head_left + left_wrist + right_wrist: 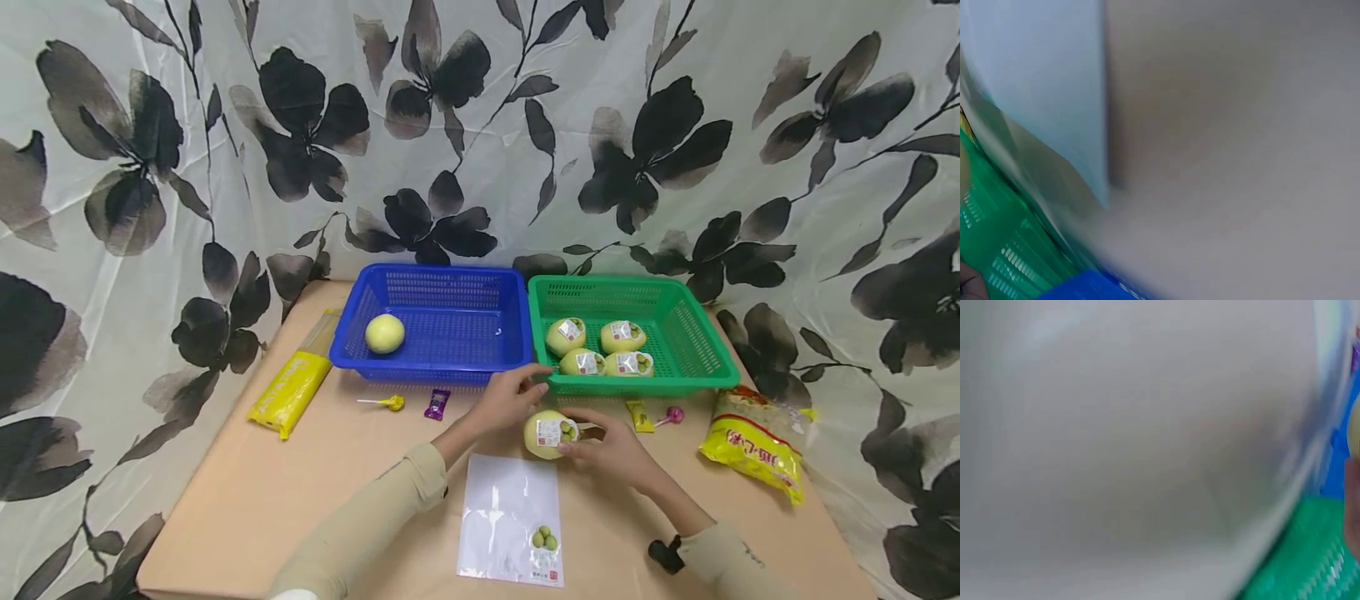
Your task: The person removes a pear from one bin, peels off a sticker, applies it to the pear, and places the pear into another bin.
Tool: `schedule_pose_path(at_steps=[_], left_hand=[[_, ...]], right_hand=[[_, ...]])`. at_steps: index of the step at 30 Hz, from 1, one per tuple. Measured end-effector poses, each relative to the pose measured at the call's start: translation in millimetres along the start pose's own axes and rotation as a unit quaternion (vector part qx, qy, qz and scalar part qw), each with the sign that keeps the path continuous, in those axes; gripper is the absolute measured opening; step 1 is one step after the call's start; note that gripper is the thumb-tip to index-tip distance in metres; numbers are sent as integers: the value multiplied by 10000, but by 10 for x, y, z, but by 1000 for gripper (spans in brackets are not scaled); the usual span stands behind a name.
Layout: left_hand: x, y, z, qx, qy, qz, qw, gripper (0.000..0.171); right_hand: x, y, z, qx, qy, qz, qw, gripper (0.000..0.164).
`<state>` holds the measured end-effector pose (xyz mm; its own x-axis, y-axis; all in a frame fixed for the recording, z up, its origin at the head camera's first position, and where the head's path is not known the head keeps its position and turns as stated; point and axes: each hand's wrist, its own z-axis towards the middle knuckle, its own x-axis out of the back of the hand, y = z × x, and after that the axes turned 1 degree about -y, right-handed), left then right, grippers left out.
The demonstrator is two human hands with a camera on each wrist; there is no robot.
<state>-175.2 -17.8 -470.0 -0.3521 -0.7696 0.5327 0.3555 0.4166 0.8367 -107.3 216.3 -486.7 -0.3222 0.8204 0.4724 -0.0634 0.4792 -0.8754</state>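
A round pale-yellow melon-like fruit (542,434) with a white label and a green fruit picture is in front of the green basket. My right hand (611,448) grips it from the right, thumb and fingers on its side. Just above and left of the fruit, my left hand (512,395) holds nothing, its fingers reaching toward the front rim of the green basket (637,386). In the left wrist view, part of the left hand (971,284) shows at the lower left corner. The right wrist view catches the fruit (1354,428) at its right edge.
Several labelled fruits (623,335) lie in the green basket. One plain fruit (385,333) sits in the blue basket (431,371). A plastic bag (498,508) lies in front. Candies, including a yellow lollipop (393,402), and yellow packets (291,392) are around the baskets.
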Motion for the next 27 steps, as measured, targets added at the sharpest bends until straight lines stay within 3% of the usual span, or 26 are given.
schedule_pose_path(at_steps=[4, 7, 14, 22, 27], left_hand=[[-49, 14, 70, 75, 20, 102, 9999, 36], [-62, 26, 106, 163, 166, 77, 9997, 32], [-53, 41, 160, 380, 327, -31, 9987, 28], [-147, 60, 181, 479, 230, -152, 9985, 28], [-181, 96, 183, 453, 129, -104, 9988, 31]], right_hand=[[298, -162, -124, 84, -293, 131, 9995, 56], [553, -345, -110, 148, -210, -46, 9997, 58], [1157, -696, 289, 160, 2, -802, 9967, 65], [1563, -597, 858, -114, -553, -1221, 9909, 72], [1638, -439, 1082, -307, -703, -1957, 9777, 71]])
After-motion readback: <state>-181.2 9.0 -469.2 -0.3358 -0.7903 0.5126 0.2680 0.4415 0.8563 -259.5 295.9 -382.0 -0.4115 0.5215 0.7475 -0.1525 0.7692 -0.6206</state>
